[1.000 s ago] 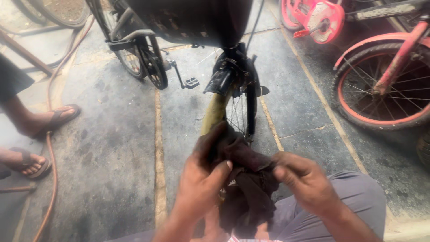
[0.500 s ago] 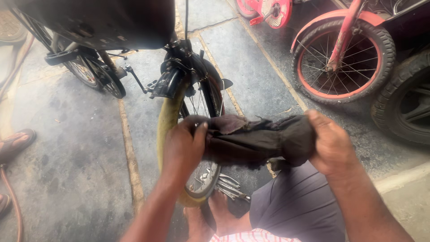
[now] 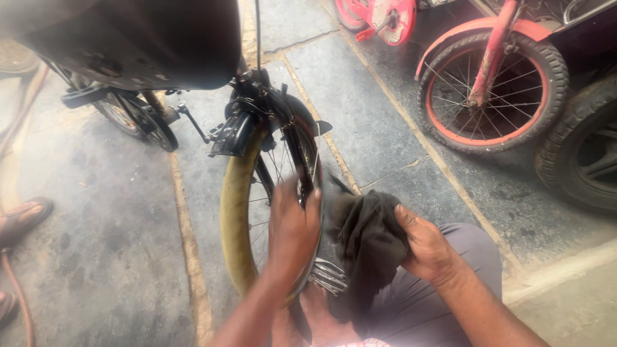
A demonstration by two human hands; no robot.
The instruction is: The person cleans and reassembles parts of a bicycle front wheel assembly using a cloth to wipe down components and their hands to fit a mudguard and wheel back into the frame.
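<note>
I see my right hand (image 3: 427, 247) squeezing a dark cloth (image 3: 367, 241). The cloth is black, soft and all crumpled, and it hangs down over my lap, just beside the bike wheel (image 3: 257, 212). That grip is closed tight on it. My left hand (image 3: 292, 228) lies on the wheel's rim, fingers bent around it. The wheel has a dusty yellow tyre and thin spokes. A red little bike wheel (image 3: 491, 83) stands well apart on the stone floor (image 3: 373, 109).

To your right a red-rimmed bicycle wheel (image 3: 491, 90), a black tyre (image 3: 581, 154) beside it, a small red wheel (image 3: 376, 16) farther off, your left showing a sandalled foot (image 3: 22, 218), an orange hose (image 3: 16, 302).
</note>
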